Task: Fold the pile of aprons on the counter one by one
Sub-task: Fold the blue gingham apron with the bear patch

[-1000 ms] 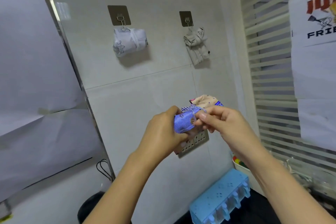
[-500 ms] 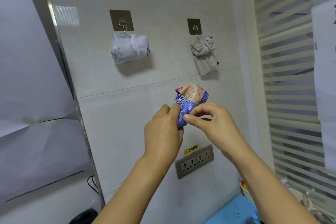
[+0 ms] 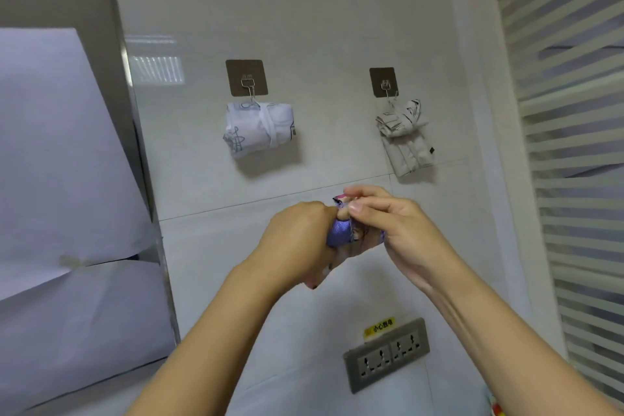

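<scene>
From the head view, you are holding the rolled apron (image 3: 340, 234) up in front of the tiled wall, straight above the wall socket (image 3: 386, 354) and well clear of it. Your left hand (image 3: 297, 243) is wrapping the bundle from the left, fingers curled tightly round its lower part, so that only a patch of purple-striped cloth is showing between your two hands. Your right hand (image 3: 396, 230) is closing on the bundle from the right: thumb and forefinger are pinching its pink-patterned top end, and the other fingers are curling loosely behind the roll. How the far side of the roll is sitting against your palms is hidden.

Just above the socket's left end a yellow sticker (image 3: 380, 327) is showing black Chinese characters that are reading 小心触电.

Higher above the socket, beyond your hands, two folded bundles are hanging from adhesive hooks: a white printed bundle (image 3: 258, 128) on the left hook (image 3: 247, 78) and a beige bundle (image 3: 405, 140) on the right hook (image 3: 382, 82). Any print on them is too small to read.

Up and to the right of the socket, slatted blinds (image 3: 574, 152) are filling the edge.
</scene>
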{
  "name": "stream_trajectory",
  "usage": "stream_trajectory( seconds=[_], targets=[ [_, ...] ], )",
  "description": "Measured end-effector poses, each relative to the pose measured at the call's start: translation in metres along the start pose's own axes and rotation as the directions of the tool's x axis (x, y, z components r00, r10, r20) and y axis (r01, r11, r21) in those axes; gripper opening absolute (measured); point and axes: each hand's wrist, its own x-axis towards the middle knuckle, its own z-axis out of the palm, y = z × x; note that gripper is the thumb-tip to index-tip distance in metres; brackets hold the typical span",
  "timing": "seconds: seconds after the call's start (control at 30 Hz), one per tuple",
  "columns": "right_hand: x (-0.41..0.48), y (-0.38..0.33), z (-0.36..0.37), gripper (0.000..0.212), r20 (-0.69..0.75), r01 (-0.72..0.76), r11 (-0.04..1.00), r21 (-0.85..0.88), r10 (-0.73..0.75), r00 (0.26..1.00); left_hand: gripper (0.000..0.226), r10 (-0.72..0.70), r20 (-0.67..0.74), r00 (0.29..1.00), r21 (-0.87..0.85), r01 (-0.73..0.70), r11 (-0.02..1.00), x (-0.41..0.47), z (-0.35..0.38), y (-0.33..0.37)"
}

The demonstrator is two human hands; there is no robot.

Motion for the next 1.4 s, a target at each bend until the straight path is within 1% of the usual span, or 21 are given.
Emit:
stream_trajectory(
  seconds=[0.03, 0.1, 0.13, 0.2, 0.27, 0.33, 0.4, 0.5, 0.53, 0.57, 0.63, 0.73, 0.8, 0.87, 0.9, 0.97, 1.07, 1.17, 1.27, 1.37, 1.4],
  targets=[
    [0.003, -0.005, -0.001, 0.021, 0.039, 0.032, 0.996, -0.083, -0.029, 0.999, 0.016, -0.007, 0.045, 0.999, -0.129, 0.012, 0.992, 0.001, -0.006, -0.007],
    [0.014, -0.018, 0.000, 0.025, 0.121, 0.153, 0.952, -0.266, -0.124, 0.985, 0.016, -0.002, 0.129, 0.992, -0.409, 0.055, 0.911, 0.005, -0.025, -0.020],
    [0.018, -0.026, 0.001, 0.028, 0.153, 0.216, 0.918, -0.332, -0.174, 0.973, 0.017, 0.006, 0.144, 0.990, -0.487, 0.065, 0.871, 0.008, -0.032, -0.024],
    [0.029, -0.038, 0.008, 0.030, 0.177, 0.316, 0.847, -0.428, -0.265, 0.948, 0.020, -0.004, 0.133, 0.991, -0.535, 0.075, 0.842, 0.013, -0.045, -0.029],
    [0.040, -0.047, 0.017, 0.028, 0.122, 0.328, 0.825, -0.460, -0.307, 0.944, 0.026, -0.033, 0.174, 0.984, -0.601, 0.133, 0.788, 0.019, -0.053, -0.034],
    [0.054, -0.056, 0.024, 0.018, 0.032, 0.305, 0.823, -0.479, -0.331, 0.943, 0.033, -0.051, 0.239, 0.970, -0.685, 0.205, 0.699, 0.022, -0.060, -0.040],
    [0.073, -0.066, 0.029, 0.008, -0.021, 0.273, 0.814, -0.513, -0.330, 0.944, 0.046, -0.126, 0.180, 0.976, -0.769, 0.219, 0.601, 0.026, -0.067, -0.048],
    [0.108, -0.082, 0.038, 0.041, -0.083, 0.255, 0.740, -0.622, -0.387, 0.918, 0.058, -0.337, -0.057, 0.940, -0.930, 0.073, 0.361, 0.032, -0.072, -0.059],
    [0.120, -0.089, 0.042, 0.047, -0.086, 0.248, 0.700, -0.670, -0.406, 0.910, 0.060, -0.365, -0.110, 0.925, -0.946, 0.015, 0.323, 0.035, -0.071, -0.062],
    [0.132, -0.097, 0.049, 0.050, -0.082, 0.232, 0.668, -0.707, -0.403, 0.912, 0.062, -0.374, -0.141, 0.917, -0.952, -0.021, 0.306, 0.038, -0.073, -0.064],
    [0.155, -0.114, 0.063, 0.052, -0.065, 0.157, 0.619, -0.770, -0.321, 0.945, 0.060, -0.427, -0.146, 0.893, -0.960, -0.024, 0.279, 0.046, -0.076, -0.069],
    [0.188, -0.132, 0.084, 0.042, -0.045, 0.049, 0.445, -0.894, -0.199, 0.979, 0.025, -0.570, -0.091, 0.817, -0.972, 0.051, 0.228, 0.061, -0.089, -0.082],
    [0.209, -0.135, 0.096, 0.037, -0.019, 0.042, 0.387, -0.921, -0.150, 0.988, 0.006, -0.652, -0.071, 0.755, -0.972, 0.095, 0.215, 0.071, -0.100, -0.093],
    [0.225, -0.134, 0.105, 0.021, 0.026, 0.071, 0.324, -0.943, -0.142, 0.990, 0.015, -0.681, -0.052, 0.730, -0.955, 0.163, 0.247, 0.082, -0.113, -0.103],
    [0.232, -0.134, 0.110, 0.015, 0.050, 0.089, 0.278, -0.956, -0.144, 0.988, 0.021, -0.681, -0.038, 0.732, -0.943, 0.200, 0.268, 0.088, -0.120, -0.108],
    [0.244, -0.137, 0.116, 0.025, 0.082, 0.100, 0.169, -0.981, -0.106, 0.991, 0.025, -0.661, 0.007, 0.750, -0.921, 0.262, 0.288, 0.095, -0.129, -0.118],
    [0.256, -0.144, 0.124, 0.027, 0.115, 0.115, 0.011, -0.993, 0.005, 0.993, 0.023, -0.624, 0.086, 0.776, -0.931, 0.287, 0.228, 0.095, -0.134, -0.129],
    [0.265, -0.145, 0.129, 0.027, 0.146, 0.149, -0.093, -0.984, 0.037, 0.989, 0.025, -0.624, 0.115, 0.773, -0.949, 0.271, 0.160, 0.093, -0.134, -0.134],
    [0.271, -0.137, 0.130, 0.017, 0.161, 0.169, -0.138, -0.976, 0.064, 0.985, 0.017, -0.588, 0.136, 0.797, -0.959, 0.255, 0.125, 0.094, -0.137, -0.138],
    [0.275, -0.134, 0.127, 0.015, 0.185, 0.194, -0.072, -0.978, 0.119, 0.975, 0.007, -0.518, 0.144, 0.843, -0.947, 0.269, 0.175, 0.094, -0.135, -0.142],
    [0.275, -0.135, 0.126, 0.018, 0.201, 0.211, -0.061, -0.976, 0.134, 0.970, 0.013, -0.500, 0.142, 0.854, -0.946, 0.267, 0.187, 0.094, -0.133, -0.143]
  ],
)
